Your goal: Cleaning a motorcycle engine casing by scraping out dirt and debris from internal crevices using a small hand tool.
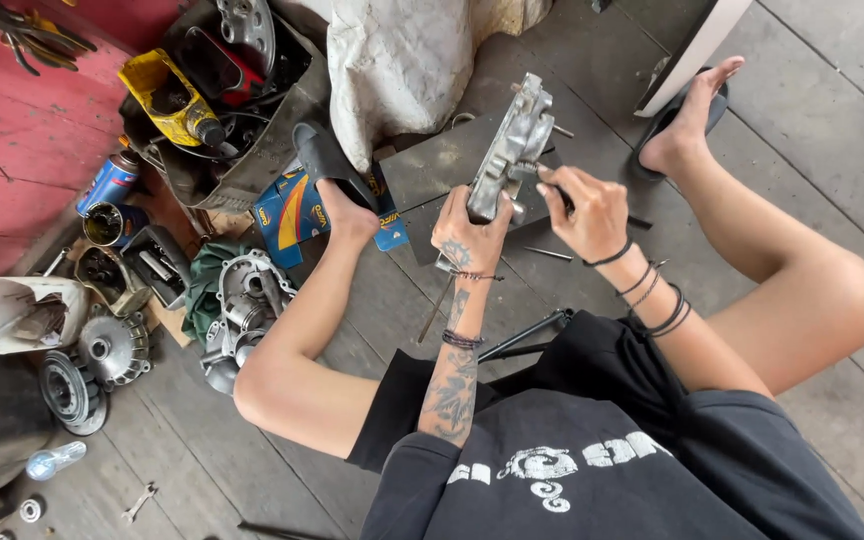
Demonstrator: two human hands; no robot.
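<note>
The grey metal engine casing (pixel 512 150) stands upright on a dark flat plate (pixel 432 165) on the plank floor (pixel 812 130), between our two knees and just ahead of our hands. Starting nearest, we note our dark shorts and black printed shirt at the bottom of the view, with a thin black rod (pixel 522 335) lying on the floor beside our lap. Our left hand (pixel 470 230) is closed around the lower end of the casing and steadies it from below. Our right hand (pixel 587 205) is closed on a slim dark tool (pixel 602 212), its working end pressed against the side of the casing; whether that end sits in a hole we cannot tell. A loose bolt (pixel 549 254) lies on the floor just below the right hand. Our left foot, in a dark sandal, rests on blue and yellow cartons (pixel 292 215); our right foot rests on another sandal near a white panel (pixel 692 50). To the left, well apart from the casing, lie a second engine case (pixel 247 300) on a green cloth, a round ribbed part (pixel 112 345) and a blue spray can (pixel 109 182). Farthest off we record a dark crate (pixel 242 160) holding a yellow oil bottle (pixel 167 95), and a white sack (pixel 397 65).
</note>
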